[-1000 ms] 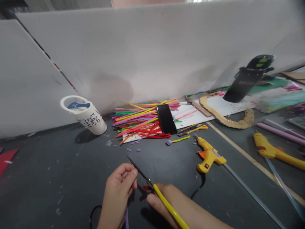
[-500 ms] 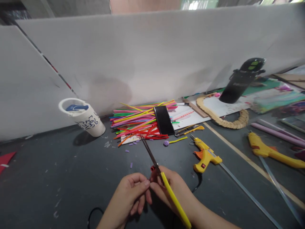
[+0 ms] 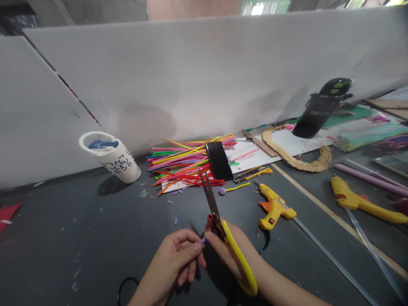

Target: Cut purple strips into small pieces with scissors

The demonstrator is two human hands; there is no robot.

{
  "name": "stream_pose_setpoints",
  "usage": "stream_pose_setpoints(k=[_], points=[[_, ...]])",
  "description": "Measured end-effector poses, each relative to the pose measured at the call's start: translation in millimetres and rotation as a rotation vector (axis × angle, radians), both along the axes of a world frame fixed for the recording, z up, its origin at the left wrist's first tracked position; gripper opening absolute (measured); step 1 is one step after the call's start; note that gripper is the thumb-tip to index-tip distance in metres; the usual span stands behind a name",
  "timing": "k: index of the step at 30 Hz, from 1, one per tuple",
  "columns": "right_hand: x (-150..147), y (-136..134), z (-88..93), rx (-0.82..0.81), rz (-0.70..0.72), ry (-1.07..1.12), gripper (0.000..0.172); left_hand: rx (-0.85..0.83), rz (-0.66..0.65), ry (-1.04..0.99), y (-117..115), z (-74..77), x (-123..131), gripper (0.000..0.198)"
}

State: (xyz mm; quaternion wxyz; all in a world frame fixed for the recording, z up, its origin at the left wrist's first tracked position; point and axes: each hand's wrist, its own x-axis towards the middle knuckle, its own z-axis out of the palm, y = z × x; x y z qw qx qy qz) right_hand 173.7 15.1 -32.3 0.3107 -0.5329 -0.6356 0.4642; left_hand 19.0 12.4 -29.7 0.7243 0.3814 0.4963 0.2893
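My right hand grips yellow-handled scissors, blades slightly apart and pointing up and away. My left hand pinches a thin purple strip, its tip showing at my fingertips close beside the scissor pivot. Both hands hover low over the dark grey table. Small purple offcuts lie scattered just beyond the hands.
A pile of coloured strips with a black phone on it lies ahead. A white cup stands left. Two yellow glue guns lie right, with a black bottle and a braided frame behind. A white board walls the back.
The scissors swung from pointing left to nearly upright and their blades parted a little. My left hand shifted right, bringing the purple strip up to the blades.
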Motion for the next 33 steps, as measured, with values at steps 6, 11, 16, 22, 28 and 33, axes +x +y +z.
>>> stream_pose_setpoints(k=[6,11,16,22,28,33], points=[[3.8,5.8,5.4,0.001,-0.011,-0.025,0.016,0.038,0.097,0.035,2.0,0.3,-2.6,0.019],[16.1,4.5,18.7,-0.076,0.170,-0.166,0.032,0.106,0.343,0.011,7.1,5.5,-13.4,0.017],[16.5,-2.3,30.5,-0.194,0.312,-0.360,0.039,0.162,0.478,-0.010,9.0,14.2,-21.1,0.013],[8.1,-7.9,30.8,-0.187,0.381,-0.251,0.039,0.184,0.458,0.066,3.5,21.0,-18.2,0.014],[4.5,-10.0,24.9,-0.177,0.369,-0.240,0.037,0.207,0.434,0.117,-0.3,23.5,-16.4,0.016],[3.2,-10.7,21.6,-0.160,0.369,-0.209,0.038,0.227,0.402,0.165,-1.2,24.5,-16.4,0.018]])
